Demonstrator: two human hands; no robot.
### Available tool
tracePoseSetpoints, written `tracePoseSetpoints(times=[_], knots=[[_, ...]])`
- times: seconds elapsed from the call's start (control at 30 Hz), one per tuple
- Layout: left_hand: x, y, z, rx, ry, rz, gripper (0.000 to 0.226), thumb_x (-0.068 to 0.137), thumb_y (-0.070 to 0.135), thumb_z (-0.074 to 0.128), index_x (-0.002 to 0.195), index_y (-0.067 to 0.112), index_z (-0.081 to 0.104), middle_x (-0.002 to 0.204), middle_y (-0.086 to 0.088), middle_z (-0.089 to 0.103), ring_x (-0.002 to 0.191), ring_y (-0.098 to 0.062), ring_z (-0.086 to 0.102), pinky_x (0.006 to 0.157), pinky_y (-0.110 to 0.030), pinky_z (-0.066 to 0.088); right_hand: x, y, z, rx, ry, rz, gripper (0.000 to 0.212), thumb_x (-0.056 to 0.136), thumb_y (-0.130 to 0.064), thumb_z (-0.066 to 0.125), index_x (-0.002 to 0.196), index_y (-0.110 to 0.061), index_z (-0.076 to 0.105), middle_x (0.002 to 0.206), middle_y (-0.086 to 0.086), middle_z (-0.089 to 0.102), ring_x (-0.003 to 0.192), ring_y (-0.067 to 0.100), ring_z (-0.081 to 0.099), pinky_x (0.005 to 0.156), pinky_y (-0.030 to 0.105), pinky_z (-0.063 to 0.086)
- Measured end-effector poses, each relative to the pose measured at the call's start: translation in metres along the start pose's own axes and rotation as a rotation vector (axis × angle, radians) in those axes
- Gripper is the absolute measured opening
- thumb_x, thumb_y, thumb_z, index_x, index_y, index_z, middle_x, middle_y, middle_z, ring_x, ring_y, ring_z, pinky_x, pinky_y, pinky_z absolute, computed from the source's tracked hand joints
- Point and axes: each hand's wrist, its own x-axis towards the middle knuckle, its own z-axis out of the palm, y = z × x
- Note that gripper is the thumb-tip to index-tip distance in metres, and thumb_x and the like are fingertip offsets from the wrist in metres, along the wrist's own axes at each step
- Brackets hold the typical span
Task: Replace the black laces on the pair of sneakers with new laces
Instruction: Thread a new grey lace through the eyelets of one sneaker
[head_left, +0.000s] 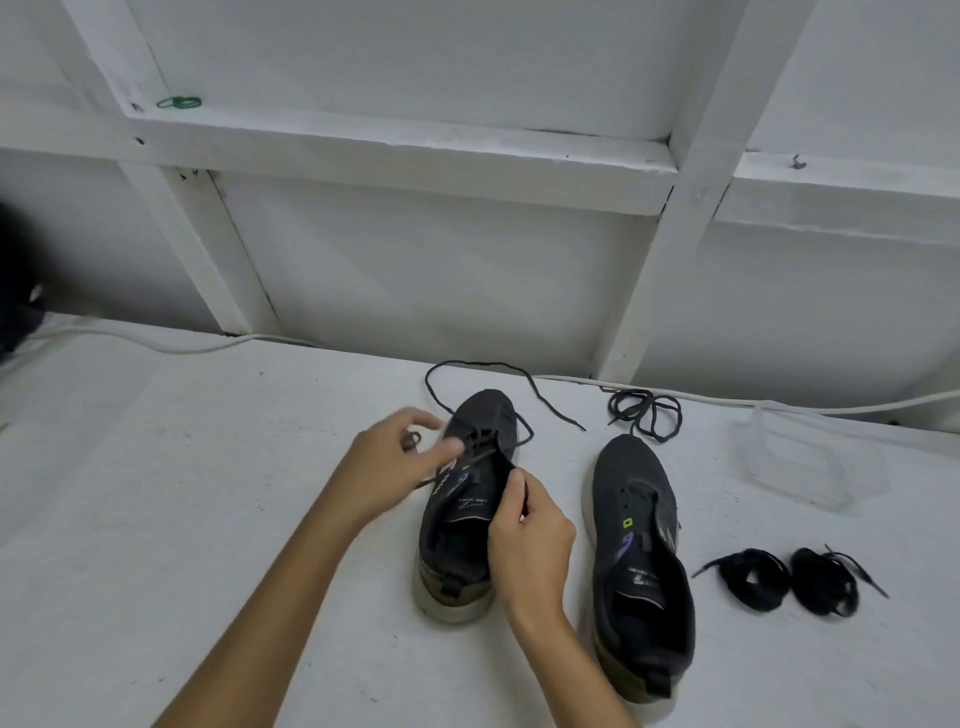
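Observation:
Two dark sneakers stand on the white surface, toes pointing away from me. The left sneaker (467, 525) still carries a black lace (483, 371) through its front eyelets, with a long loop trailing past the toe. My left hand (395, 467) hovers at the shoe's left side, fingers pinched on a strand of that lace. My right hand (530, 535) grips the right edge of the shoe's opening and pinches the lace there. The right sneaker (641, 551) has no lace. A loose removed lace (647, 413) lies beyond its toe. Two coiled black lace bundles (789, 579) lie to its right.
A white panelled wall with wooden battens (405, 156) rises just behind the surface. A white cable (171, 345) runs along its base. A clear plastic wrapper (800, 457) lies at the right. A dark object (15, 280) sits at the far left edge.

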Motion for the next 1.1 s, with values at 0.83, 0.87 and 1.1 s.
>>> tracePoseSetpoints(times=[0.83, 0.87, 1.1], knots=[[-0.006, 0.048, -0.041, -0.8, -0.223, 0.201, 0.017, 0.086, 0.022, 0.059, 0.074, 0.013, 0.067, 0.055, 0.005, 0.037, 0.045, -0.008, 0.033, 0.049, -0.021, 0.034, 0.014, -0.02, -0.013, -0.303, -0.284, -0.001, 0.045, 0.097, -0.047, 0.054, 0.14, -0.034, 0.053, 0.12, -0.011, 0.063, 0.109, 0.016, 0.06, 0.091, 0.034, 0.05], [-0.005, 0.051, -0.038, -0.797, -0.239, 0.203, 0.018, 0.085, 0.024, 0.057, 0.075, 0.013, 0.067, 0.055, 0.004, 0.038, 0.046, -0.008, 0.034, 0.049, -0.021, 0.034, 0.023, -0.023, -0.012, -0.309, -0.315, -0.074, 0.056, 0.096, -0.05, 0.056, 0.149, -0.035, 0.044, 0.127, -0.011, 0.059, 0.114, 0.015, 0.058, 0.096, 0.035, 0.049], [0.027, 0.038, -0.025, -0.544, -0.004, 0.054, 0.018, 0.098, 0.038, 0.059, 0.095, 0.022, 0.067, 0.087, 0.008, 0.064, 0.085, -0.012, 0.059, 0.081, -0.032, 0.049, 0.075, -0.056, -0.011, -0.051, -0.459, -0.094, 0.028, 0.101, -0.031, 0.051, 0.085, -0.02, 0.072, 0.085, -0.006, 0.073, 0.076, 0.011, 0.062, 0.074, 0.029, 0.05]])
